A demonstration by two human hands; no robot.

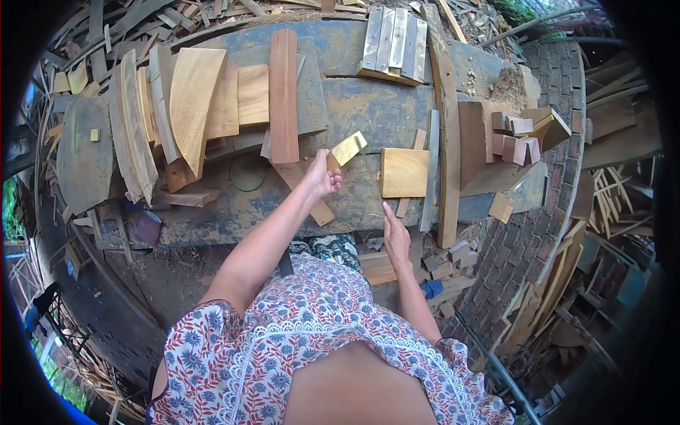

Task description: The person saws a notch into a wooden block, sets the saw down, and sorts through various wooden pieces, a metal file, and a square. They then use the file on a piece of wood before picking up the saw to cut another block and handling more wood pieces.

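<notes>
My left hand (325,176) is closed, its fingertips at the near end of a small pale wooden block (348,149) that angles away over the worktable (297,205). My right hand (396,239) is by the table's near edge with its index finger stretched out. That fingertip comes just under the lower edge of a square yellowish wooden board (404,173). The board lies over a narrow wood strip (420,139). Left of my left hand, a reddish-brown plank (284,99) extends toward the back.
Curved wooden pieces (191,99) stand in a row at the left. Grey slats (394,42) lie stacked at the back. A long brown beam (446,142) crosses the table on the right, beside small offcuts (516,138). Brick paving (520,234) borders the right side.
</notes>
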